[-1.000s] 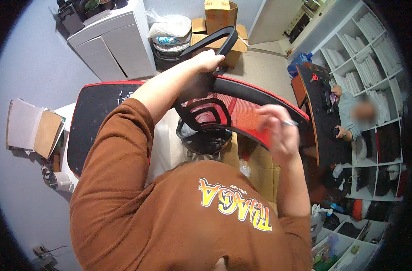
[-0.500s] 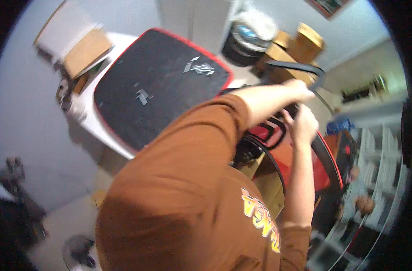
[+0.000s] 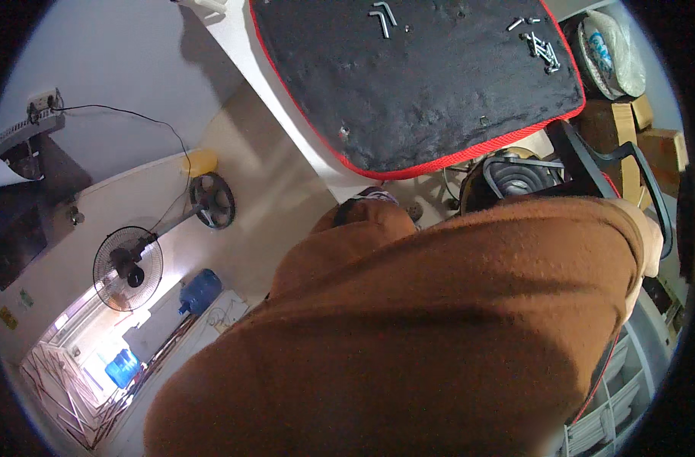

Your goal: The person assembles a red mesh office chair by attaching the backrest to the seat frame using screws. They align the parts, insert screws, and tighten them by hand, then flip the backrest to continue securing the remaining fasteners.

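My left arm, in a brown sleeve, reaches across to the right side. My left hand (image 3: 650, 242) shows only in part past the cuff, close to the black loop-shaped armrest (image 3: 662, 199); its fingers are hidden, so whether it grips cannot be told. My right hand is out of sight. Beyond my arm, a black padded panel with red edging (image 3: 408, 99) lies on a white table (image 3: 286, 114). Two L-shaped hex keys (image 3: 382, 21) and several silver screws (image 3: 544, 53) rest on the panel.
A dark round piece (image 3: 515, 177) sits below the panel's near edge. Cardboard boxes (image 3: 659, 156) and a black bin with a plastic bag (image 3: 618, 65) stand at the right. A standing fan (image 3: 128, 268) and blue water jugs (image 3: 200, 291) are at the left.
The view has swung so the panel now sits higher and farther right. Both hands showed at the chair parts before; now the sleeve covers most of that spot, and the right hand has gone from view.
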Demonstrator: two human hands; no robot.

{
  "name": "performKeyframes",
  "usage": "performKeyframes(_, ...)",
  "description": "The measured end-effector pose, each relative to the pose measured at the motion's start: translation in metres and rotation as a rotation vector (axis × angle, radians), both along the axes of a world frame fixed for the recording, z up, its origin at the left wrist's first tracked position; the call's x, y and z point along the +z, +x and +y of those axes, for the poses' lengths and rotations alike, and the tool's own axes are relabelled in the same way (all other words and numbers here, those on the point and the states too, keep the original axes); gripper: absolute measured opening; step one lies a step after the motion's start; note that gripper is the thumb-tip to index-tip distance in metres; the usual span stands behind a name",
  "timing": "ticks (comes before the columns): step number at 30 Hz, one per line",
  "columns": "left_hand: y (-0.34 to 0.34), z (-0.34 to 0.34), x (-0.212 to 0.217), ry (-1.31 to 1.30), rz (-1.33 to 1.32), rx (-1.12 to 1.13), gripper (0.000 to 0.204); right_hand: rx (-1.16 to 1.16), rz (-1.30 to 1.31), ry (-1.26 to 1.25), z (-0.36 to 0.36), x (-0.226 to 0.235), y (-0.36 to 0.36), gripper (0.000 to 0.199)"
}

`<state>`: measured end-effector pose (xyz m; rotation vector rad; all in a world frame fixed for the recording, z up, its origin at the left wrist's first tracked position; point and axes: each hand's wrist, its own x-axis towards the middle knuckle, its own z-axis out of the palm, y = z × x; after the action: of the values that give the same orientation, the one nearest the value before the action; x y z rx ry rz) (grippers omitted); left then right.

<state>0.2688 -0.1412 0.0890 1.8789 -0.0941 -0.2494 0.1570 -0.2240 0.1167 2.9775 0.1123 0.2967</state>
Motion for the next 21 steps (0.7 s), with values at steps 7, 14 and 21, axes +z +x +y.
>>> performKeyframes(7, -0.005, 0.019, -0.004, -0.04, 0.003, 0.016, 0.047, -0.031, -0.027, -0.163, 0.022, 0.02, -0.012, 0.039)
performKeyframes(14, -0.015, 0.024, 0.008, 0.003, -0.028, -0.056, 0.047, -0.12, -0.062, -0.355, 0.087, 0.019, -0.028, 0.035)
performKeyframes(21, -0.016, 0.021, 0.01, 0.118, -0.035, -0.065, 0.054, 0.159, -0.137, -0.199, 0.022, -0.003, -0.003, 0.037)
